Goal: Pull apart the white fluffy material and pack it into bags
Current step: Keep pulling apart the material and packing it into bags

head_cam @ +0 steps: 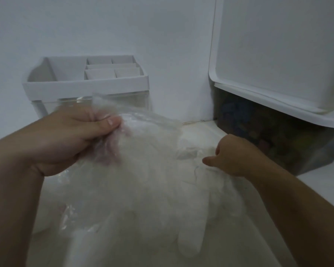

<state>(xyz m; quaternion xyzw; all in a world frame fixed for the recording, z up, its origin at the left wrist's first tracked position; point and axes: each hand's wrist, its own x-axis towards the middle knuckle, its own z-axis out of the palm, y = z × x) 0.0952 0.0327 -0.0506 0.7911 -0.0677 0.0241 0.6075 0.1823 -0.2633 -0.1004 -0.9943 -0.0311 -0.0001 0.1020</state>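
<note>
Left hand is up high, thumb and fingers clamped together on the rim of the bag, the clear film bunched between them. That high pinch makes sense: it lets the bag hang below the fingers with its mouth turned toward the other hand. Through the film, just under the left fingertips, there's a pale mass. It looks like fluff already inside, though the blur makes the bag's edge hard to trace.

Right hand sits lower, well apart from the left. Its fingers are curled down into the fluff, tips buried out of sight, thumb poking out toward the bag. I read that as a grip on a tuft, knuckles up, ready to tear a piece free. The main heap lies between the two sets of fingers and spreads down toward the camera, below both hands.

So the step in hand looks like tearing and loading: one hand anchors the bag, the other works the heap. The fluff is soft and clingy, so a tuft may drag more with it. The thin film could also slip from the pinch if it's tugged hard.

Beyond the left fingers stands a white organizer. Beyond the right fingers is a tub of dark contents under a white lid.
</note>
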